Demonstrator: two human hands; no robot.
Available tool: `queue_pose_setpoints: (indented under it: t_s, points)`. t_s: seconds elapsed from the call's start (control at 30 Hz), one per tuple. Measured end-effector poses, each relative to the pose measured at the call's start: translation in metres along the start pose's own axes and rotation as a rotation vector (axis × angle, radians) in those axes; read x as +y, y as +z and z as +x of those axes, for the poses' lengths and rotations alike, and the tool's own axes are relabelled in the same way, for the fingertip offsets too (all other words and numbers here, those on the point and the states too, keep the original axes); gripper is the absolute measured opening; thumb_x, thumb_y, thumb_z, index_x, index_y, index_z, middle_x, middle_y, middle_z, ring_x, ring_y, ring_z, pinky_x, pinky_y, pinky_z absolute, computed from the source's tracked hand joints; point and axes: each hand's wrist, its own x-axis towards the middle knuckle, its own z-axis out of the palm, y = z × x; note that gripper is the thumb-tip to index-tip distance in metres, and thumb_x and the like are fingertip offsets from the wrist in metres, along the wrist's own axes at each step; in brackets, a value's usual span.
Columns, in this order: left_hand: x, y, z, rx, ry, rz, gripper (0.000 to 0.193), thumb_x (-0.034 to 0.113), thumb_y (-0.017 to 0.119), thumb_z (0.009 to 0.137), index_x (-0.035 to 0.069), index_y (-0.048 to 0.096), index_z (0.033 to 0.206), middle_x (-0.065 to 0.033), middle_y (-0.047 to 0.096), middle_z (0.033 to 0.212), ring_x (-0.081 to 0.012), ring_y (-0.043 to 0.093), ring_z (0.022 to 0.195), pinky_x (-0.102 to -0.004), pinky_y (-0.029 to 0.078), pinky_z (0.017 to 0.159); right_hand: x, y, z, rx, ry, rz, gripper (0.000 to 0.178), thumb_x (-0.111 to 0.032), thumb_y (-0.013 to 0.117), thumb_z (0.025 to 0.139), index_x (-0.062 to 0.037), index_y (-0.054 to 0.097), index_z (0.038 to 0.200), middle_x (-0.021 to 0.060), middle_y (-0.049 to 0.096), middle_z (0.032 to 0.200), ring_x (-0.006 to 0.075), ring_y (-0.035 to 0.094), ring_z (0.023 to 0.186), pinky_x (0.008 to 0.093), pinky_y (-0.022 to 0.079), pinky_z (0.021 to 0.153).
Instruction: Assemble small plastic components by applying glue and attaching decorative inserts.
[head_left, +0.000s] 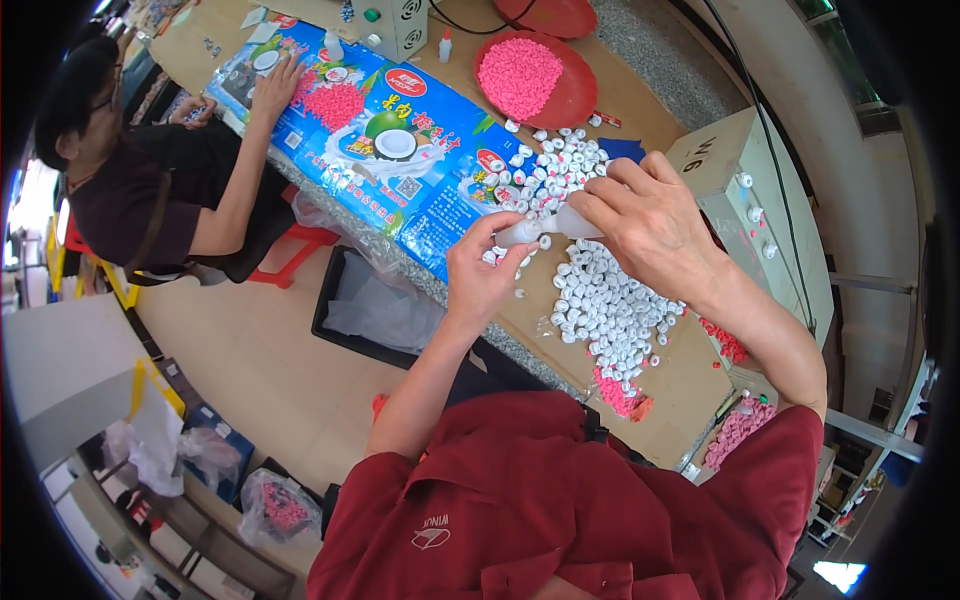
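Over the workbench, my left hand pinches a small white cylindrical part between thumb and fingers. Close beside it, my right hand grips a translucent white squeeze bottle, tilted so that its narrow end points at the part. Whether the two touch cannot be made out. Beyond my hands lies a spread of small white round parts, some with pink bits on them. A larger heap of white round parts sits nearer to me, below my right hand.
A red dish of pink pieces stands at the back. Blue printed cardboard covers the bench's left side, where a co-worker's hand rests. At right is a pale metal box. A black crate stands below the bench edge.
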Motion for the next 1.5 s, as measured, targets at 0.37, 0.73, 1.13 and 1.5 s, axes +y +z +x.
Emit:
queue_pose_setpoints:
  t_s: [0.37,0.73,1.13,1.5]
  points:
    - [-0.01,0.006,0.005,0.016,-0.09,0.0,0.028,-0.002,0.068,0.069,0.0,0.059,0.096,-0.0081,0.061,0.091,-0.013,0.06,0.08,-0.0252,0.048,0.068,0.012,0.045,-0.025,0.081,0.252,0.449,0.034,-0.01,0.07,0.061,-0.0085,0.061,0.094,0.0034,0.06,0.088,0.0207,0.054,0.084,0.0325,0.036,0.072]
    - [-0.02,0.017,0.017,-0.063,-0.047,0.099,0.026,-0.006,0.065,0.072,-0.003,0.056,0.097,-0.0062,0.06,0.092,-0.011,0.058,0.082,-0.0225,0.047,0.07,0.017,0.033,-0.023,0.057,0.223,0.287,0.039,-0.006,0.069,0.053,-0.004,0.061,0.092,0.0048,0.055,0.081,0.0208,0.051,0.081,0.0318,0.037,0.069]
    - [-0.015,0.018,0.022,-0.043,-0.07,0.079,0.027,-0.005,0.066,0.071,-0.003,0.056,0.097,-0.0065,0.06,0.093,-0.0117,0.058,0.083,-0.0228,0.048,0.071,0.016,0.024,-0.018,-0.02,0.233,0.178,0.04,-0.008,0.071,0.055,-0.0073,0.059,0.093,0.0033,0.054,0.083,0.0186,0.05,0.082,0.0318,0.033,0.07]
    - [-0.019,0.02,0.025,-0.067,0.01,0.145,0.026,-0.005,0.066,0.072,-0.001,0.056,0.095,-0.0063,0.06,0.093,-0.0129,0.059,0.084,-0.0239,0.048,0.072,0.022,0.031,-0.03,0.002,0.33,0.342,0.035,-0.01,0.07,0.062,-0.0089,0.06,0.095,0.004,0.056,0.085,0.0188,0.052,0.084,0.0319,0.033,0.071]
